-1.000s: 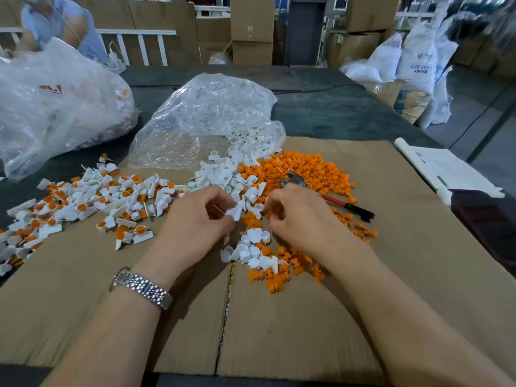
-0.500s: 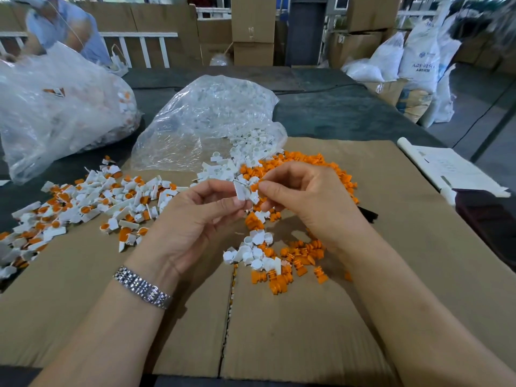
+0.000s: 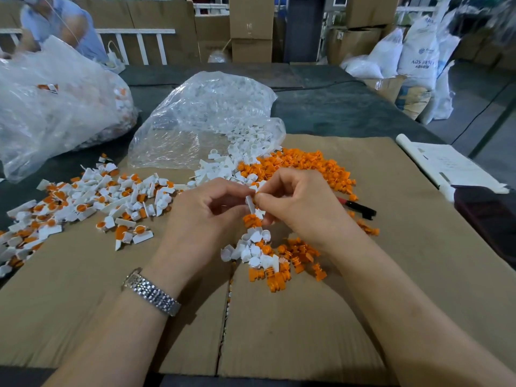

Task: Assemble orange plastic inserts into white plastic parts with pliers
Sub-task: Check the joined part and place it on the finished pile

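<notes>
On the left side of the brown cardboard sheet [image 3: 83, 303] that is covering the counter, the pile of finished white-and-orange plastic pieces [image 3: 83, 202] is lying loose, close to your left forearm; a sweep of that arm could, I think, mix them with the unfinished ones.

Your left hand [image 3: 206, 216] is pinching the small white plastic part [image 3: 250, 203] between thumb and fingers, above the middle of the sheet. Your right hand [image 3: 296, 205] is meeting it from the other side, the grip pressed together at the part's top; whether an orange insert is sitting between those fingertips, I cannot tell. The part is looking narrow, smooth and light, standing almost upright. Being so small, it could slip and be falling into the mixed heap of white parts and orange ribbed plastic inserts [image 3: 268, 255] just below, or the insert could be going in crooked if you are pushing at an angle.

The red-and-black-handled pliers [image 3: 360, 209] are lying behind your right hand, half hidden, so you may be knocking the big orange insert pile [image 3: 307, 163] when reaching for them.
</notes>
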